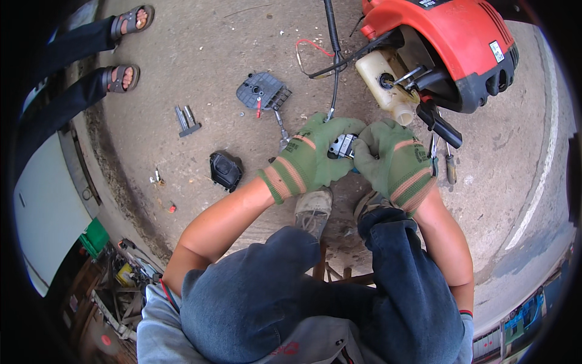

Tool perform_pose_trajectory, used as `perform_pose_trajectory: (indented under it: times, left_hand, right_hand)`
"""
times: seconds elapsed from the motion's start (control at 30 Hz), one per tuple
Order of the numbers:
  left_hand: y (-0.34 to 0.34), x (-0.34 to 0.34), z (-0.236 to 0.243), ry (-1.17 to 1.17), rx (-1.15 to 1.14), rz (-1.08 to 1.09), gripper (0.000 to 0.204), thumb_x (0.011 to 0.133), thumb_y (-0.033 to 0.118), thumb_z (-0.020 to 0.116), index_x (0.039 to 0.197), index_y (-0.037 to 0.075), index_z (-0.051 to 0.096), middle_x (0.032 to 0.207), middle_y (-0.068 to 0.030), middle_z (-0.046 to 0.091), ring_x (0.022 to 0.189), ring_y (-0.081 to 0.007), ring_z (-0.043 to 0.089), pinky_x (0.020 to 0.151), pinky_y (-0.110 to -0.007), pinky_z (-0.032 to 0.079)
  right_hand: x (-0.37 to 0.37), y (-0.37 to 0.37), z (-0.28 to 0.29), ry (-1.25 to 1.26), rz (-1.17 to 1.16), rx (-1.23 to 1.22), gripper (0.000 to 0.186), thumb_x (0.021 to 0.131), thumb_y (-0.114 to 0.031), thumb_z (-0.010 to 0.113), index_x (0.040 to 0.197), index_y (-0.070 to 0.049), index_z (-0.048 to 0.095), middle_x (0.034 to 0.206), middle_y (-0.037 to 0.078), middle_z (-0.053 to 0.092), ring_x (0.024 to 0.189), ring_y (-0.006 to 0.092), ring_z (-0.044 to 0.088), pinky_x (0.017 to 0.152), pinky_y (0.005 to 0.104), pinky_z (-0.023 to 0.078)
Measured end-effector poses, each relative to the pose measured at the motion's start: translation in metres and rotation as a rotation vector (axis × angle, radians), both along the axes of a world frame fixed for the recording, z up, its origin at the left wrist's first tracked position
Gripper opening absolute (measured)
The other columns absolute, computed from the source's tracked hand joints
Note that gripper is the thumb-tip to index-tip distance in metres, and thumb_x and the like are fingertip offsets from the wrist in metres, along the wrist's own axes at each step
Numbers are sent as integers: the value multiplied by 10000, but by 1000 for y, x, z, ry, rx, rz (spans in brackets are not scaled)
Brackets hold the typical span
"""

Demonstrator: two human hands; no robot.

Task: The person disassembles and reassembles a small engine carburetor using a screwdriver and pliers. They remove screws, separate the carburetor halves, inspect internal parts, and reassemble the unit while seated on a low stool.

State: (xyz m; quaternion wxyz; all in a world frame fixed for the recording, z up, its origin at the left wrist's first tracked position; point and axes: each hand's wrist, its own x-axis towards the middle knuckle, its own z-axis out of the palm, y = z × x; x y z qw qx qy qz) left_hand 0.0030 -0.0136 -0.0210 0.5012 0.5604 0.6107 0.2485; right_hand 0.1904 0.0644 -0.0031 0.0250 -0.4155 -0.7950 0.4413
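Note:
Both my hands wear green work gloves with tan-striped cuffs, and they meet in front of my shoes. Between them is a small silver-and-black metal engine part [342, 146], which looks like a carburetor. My left hand [316, 147] grips its left side with the fingers curled round. My right hand [388, 155] closes on the right side, thumb and fingers pressed together over it. Gloves hide part of its shape. A black cable [335, 91] runs down to the left glove. Just beyond my right hand lies a cream plastic fuel tank [377, 71] beside a red-and-black engine housing [448, 45].
On the concrete left of my hands lie a dark grey cover [257, 90], a red-handled screwdriver [259, 108], a black plastic cover [226, 170] and a small metal part with posts [187, 121]. Another screwdriver [451, 167] lies at right. A person's sandalled feet [124, 79] are upper left.

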Motion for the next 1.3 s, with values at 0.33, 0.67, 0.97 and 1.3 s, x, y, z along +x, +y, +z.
perform_pose_trajectory:
  times: [0.33, 0.67, 0.97, 1.3]
  left_hand:
    - [-4, 3, -7, -20, -13, 43, 573, 740, 184, 795, 1284, 64, 663, 1197, -149, 706, 1060, -348, 627, 976, -451, 477]
    - [-2, 2, -5, -73, -74, 62, 566, 740, 165, 802, 1280, 62, 666, 1190, -161, 700, 1059, -347, 631, 968, -443, 490]
    - [-2, 3, -4, -58, -25, 70, 587, 741, 164, 823, 1294, 53, 661, 1152, -160, 695, 1035, -315, 665, 973, -418, 499]
    - [1, 2, -2, -105, -102, 60, 582, 772, 122, 846, 1313, 34, 650, 1190, -107, 670, 1045, -162, 669, 906, -321, 549]
  right_hand:
    - [0, 4, 3, -33, 81, 64, 171, 898, -230, 700, 925, -61, 695, 876, 193, 672, 830, 392, 668, 767, 493, 536]
    - [3, 7, 9, 37, -103, -243, 216, 901, -262, 695, 896, -46, 703, 876, 180, 673, 832, 389, 673, 737, 501, 537]
    - [3, 1, 0, 17, -10, -4, 185, 899, -215, 703, 896, -31, 691, 886, 192, 679, 832, 382, 673, 742, 490, 531]
    - [7, 10, 11, 85, -199, -430, 136, 887, -132, 710, 922, -2, 690, 861, 179, 677, 816, 338, 675, 736, 426, 532]
